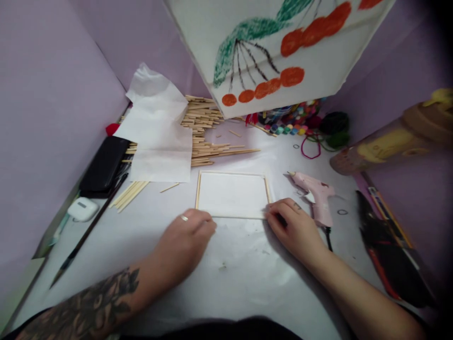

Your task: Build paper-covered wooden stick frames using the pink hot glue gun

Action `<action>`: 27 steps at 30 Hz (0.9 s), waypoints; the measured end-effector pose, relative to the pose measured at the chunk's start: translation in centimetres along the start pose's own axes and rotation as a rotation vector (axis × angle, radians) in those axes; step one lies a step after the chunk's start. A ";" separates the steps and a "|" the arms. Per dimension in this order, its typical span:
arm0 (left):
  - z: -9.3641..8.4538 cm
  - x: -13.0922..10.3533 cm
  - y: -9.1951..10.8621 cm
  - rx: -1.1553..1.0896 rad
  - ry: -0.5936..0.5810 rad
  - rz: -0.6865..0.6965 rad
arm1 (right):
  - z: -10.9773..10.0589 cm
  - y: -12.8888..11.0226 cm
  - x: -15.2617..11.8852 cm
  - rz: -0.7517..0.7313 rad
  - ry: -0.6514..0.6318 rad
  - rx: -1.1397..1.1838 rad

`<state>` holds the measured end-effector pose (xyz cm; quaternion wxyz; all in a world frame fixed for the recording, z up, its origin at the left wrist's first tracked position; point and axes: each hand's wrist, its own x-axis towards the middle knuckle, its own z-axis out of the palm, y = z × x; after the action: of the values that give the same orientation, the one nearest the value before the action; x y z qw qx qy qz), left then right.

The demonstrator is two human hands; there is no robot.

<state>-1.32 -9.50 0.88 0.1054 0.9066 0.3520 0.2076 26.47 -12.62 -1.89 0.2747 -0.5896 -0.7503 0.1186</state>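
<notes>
frame: square stick frame lies flat mid-table, paper sheet inside it
left hand: at frame's near-left corner, fingers on the near edge
right hand: at frame's near-right corner, touching it
glue gun: just right of frame, beside right hand
stick pile: behind frame, partly under loose paper
case: far left, earbud box in front of it
brush: left of left hand, lying diagonally
beads: behind glue gun, yarn to their right
drawing: propped up behind everything
tools: far right edge
</notes>
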 end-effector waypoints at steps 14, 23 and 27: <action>3.8 1.2 2.0 0.146 -0.198 0.297 | 0.0 -0.2 0.4 -0.014 0.024 0.023; 3.2 2.4 1.7 0.059 -0.170 0.263 | -0.2 -0.8 -0.2 -0.216 0.103 -0.012; 3.2 2.6 1.3 -0.037 -0.171 0.229 | 0.4 -1.4 -0.4 -0.262 0.001 0.009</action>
<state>2.62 -8.77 -0.71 0.1271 0.9531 0.2321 0.1467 25.17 -13.37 -1.61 0.2909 -0.4854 -0.8201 0.0846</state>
